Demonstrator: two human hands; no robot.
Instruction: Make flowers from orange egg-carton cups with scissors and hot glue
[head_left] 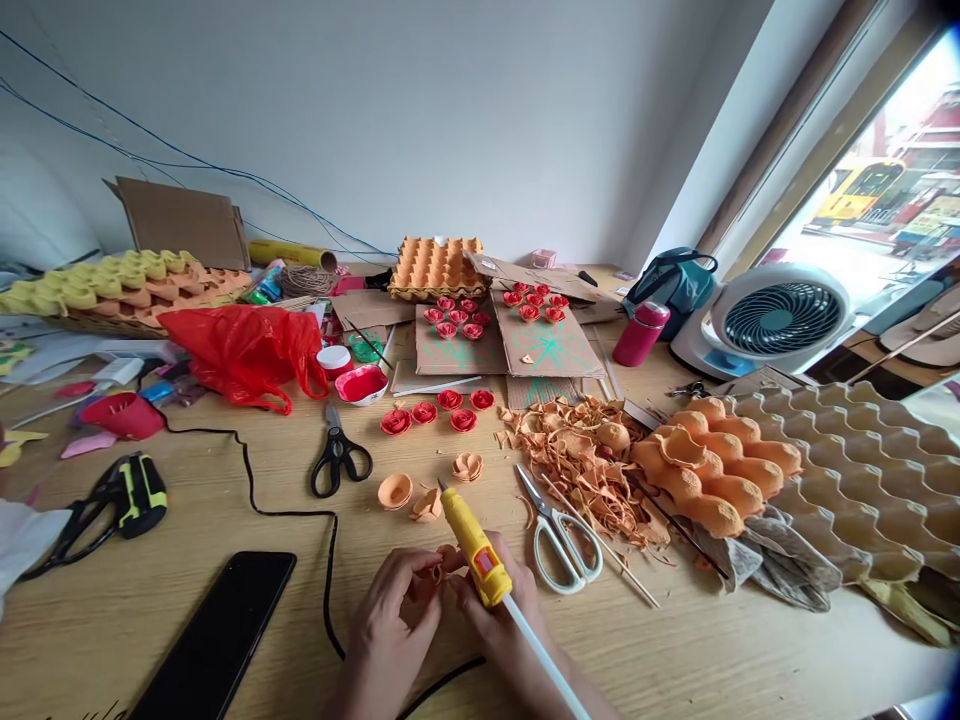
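Observation:
My left hand pinches a small orange egg-carton flower piece, partly hidden by the fingers. Close beside it, my right hand grips a yellow hot glue gun with a white glue stick in its back end. The gun's nozzle points up and away, and the right fingertips meet the flower piece. Just beyond the hands sit an orange carton cup, a cut petal cup and an unpainted flower. Several red painted flowers lie farther back.
White-handled scissors and a heap of orange scraps lie to the right, by egg cartons. Black scissors, a phone and a black cable are left. Cardboard with red flowers stands behind.

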